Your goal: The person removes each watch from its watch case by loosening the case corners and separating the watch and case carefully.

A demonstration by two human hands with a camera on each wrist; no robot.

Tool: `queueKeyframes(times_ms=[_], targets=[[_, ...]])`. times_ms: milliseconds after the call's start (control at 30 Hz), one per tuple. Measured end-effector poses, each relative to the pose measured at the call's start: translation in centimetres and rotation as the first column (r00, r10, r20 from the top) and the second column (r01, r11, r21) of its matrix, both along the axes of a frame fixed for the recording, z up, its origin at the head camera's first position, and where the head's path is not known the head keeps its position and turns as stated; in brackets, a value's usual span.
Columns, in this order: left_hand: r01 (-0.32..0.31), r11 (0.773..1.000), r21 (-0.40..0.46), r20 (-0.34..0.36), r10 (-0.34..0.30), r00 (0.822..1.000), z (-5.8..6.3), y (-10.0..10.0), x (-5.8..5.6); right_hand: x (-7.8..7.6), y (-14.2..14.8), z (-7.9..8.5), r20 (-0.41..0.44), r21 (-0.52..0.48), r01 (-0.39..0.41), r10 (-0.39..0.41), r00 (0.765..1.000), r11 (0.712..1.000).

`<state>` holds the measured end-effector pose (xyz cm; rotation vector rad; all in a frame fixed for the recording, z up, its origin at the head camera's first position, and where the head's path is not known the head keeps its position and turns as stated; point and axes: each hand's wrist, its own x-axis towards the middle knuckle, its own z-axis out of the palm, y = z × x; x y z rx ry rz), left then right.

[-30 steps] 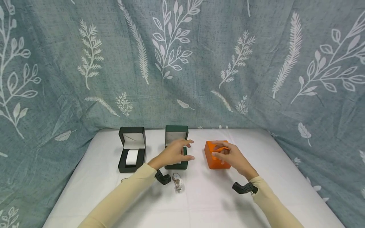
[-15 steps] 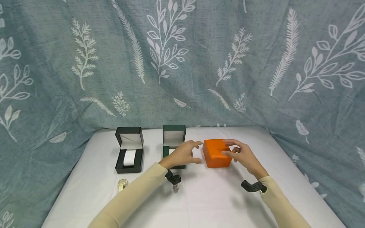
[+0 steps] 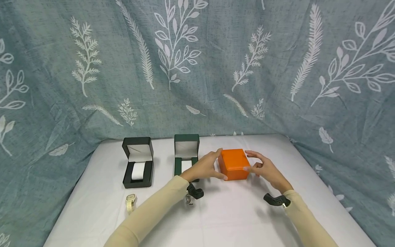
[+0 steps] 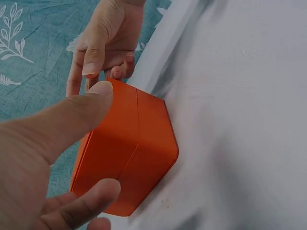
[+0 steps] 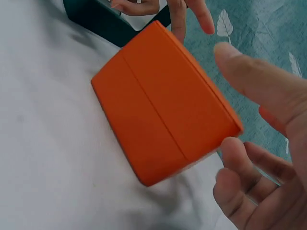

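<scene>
A closed orange box (image 3: 232, 164) sits on the white table right of centre; a seam runs round its sides in both wrist views. At its left side is my left hand (image 3: 207, 166), thumb near the front corner and fingers toward the back, spread apart. My right hand (image 3: 266, 170) is at the right side, its thumb by the front right corner and its fingers loosely bent. In the right wrist view the right fingertips (image 5: 232, 146) are close to the box's edge; whether they touch it I cannot tell. Neither hand visibly grips the box.
An open black watch box (image 3: 138, 163) and an open green watch box (image 3: 186, 145), each with a white cushion, stand to the left. A gold watch (image 3: 130, 203) lies in front of the black one. A silver watch (image 3: 189, 199) is partly hidden by the left wrist camera.
My left hand has moved right, from in front of the green box to the orange box. My right hand has drawn back from over the orange box to its right side.
</scene>
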<state>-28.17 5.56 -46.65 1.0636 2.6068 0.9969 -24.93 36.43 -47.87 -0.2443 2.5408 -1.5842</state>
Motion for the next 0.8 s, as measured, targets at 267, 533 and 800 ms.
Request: queueKeyframes(times_ms=[267,533,800], targets=[[-0.029,0.999,-0.029,0.051,0.03,0.998,-0.5,0.9,-0.5,-0.4,0.7,-1.3,0.048,-0.048,-0.094,0.096,0.994,0.994],[-0.024,1.0,-0.019,0.1,0.026,0.995,-1.2,1.4,-1.1,-0.5,1.1,-1.8,0.089,-0.074,-0.133,0.14,0.986,0.988],[-0.056,0.998,-0.01,0.127,0.057,0.99,-1.9,1.9,-1.6,-0.9,0.7,-1.8,0.099,-0.08,-0.126,0.134,0.986,0.989]])
